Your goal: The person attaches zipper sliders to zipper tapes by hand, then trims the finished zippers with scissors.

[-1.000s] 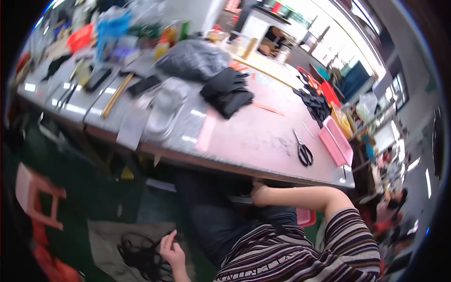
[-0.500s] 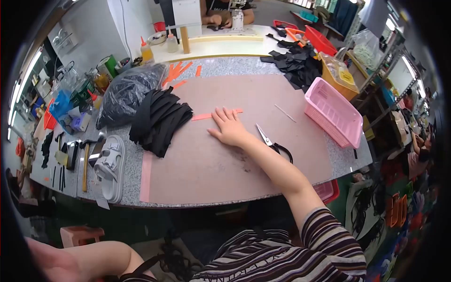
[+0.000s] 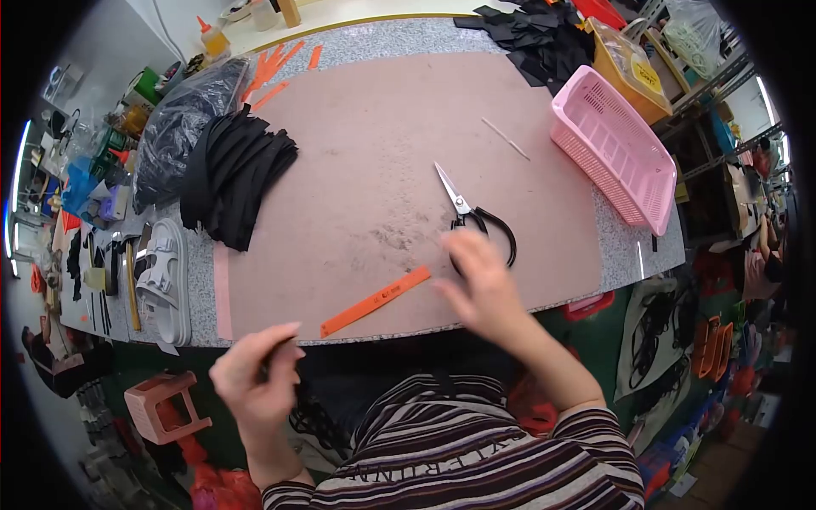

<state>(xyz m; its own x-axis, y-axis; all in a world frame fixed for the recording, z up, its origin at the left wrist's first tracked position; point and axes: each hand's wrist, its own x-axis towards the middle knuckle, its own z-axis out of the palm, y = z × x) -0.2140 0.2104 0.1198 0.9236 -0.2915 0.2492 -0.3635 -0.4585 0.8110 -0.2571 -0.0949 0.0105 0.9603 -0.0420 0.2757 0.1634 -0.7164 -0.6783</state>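
An orange strip (image 3: 376,300) with small dark marks lies slanted near the front edge of the pinkish-brown work mat (image 3: 340,161). Just right of it, my right hand (image 3: 484,285) hovers with thumb and fingers apart, holding nothing; it is slightly blurred. Past its fingertips lie black-handled scissors (image 3: 460,204), blades pointing away from me. My left hand (image 3: 255,374) is in front of the table edge, left of the strip, its fingers curled together. What it holds, if anything, I cannot make out. A fanned stack of black fabric strips (image 3: 238,174) rests on the mat's left side.
A pink basket (image 3: 614,153) stands at the right. A thin white stick (image 3: 506,138) lies on the mat. More orange strips (image 3: 276,68), a black plastic bag (image 3: 183,127) and a grey sandal (image 3: 163,280) are at left. Black pieces (image 3: 531,38) are heaped at the back.
The orange strip has come toward me to the front of the mat. My right hand has drawn back off it, and my left hand has risen to the table edge. The view tilts further down.
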